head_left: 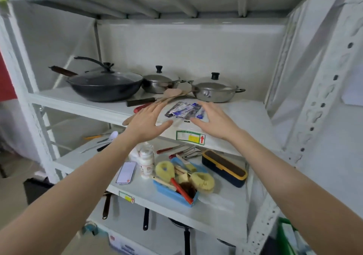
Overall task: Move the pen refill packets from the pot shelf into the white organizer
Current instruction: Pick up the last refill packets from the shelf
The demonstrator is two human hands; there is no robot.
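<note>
- Because the pen refill packets (184,110) lie fanned and overlapping near the front edge of the pot shelf (235,115), a sweep from either side could, I judge, push one over the lip onto the clutter of the shelf below.
- They look like thin, glossy plastic sleeves, flat and slippery, printed in blue and white; such film probably slides on the smooth painted metal rather than lifting cleanly, so a pinch may catch only the top packet.
- Left hand (146,120) hovers just left of the fan, fingers spread and grasping nothing; right hand (213,120) hovers just right of it, likewise loose and empty. Whether any fingertip touches the film, I cannot tell.
- Wooden spatulas (172,93) and a red-handled utensil (142,107) lie right behind the left hand, so a careless reach could drag them along.
- Further back stand a dark lidded wok (106,86) and two steel pots (214,91) with domed lids and black knobs; they sit well apart from the packets and seem at little risk.
- No white organizer shows here, so the carry will likely need a turn away, during which loosely gathered sleeves could slip out.
</note>
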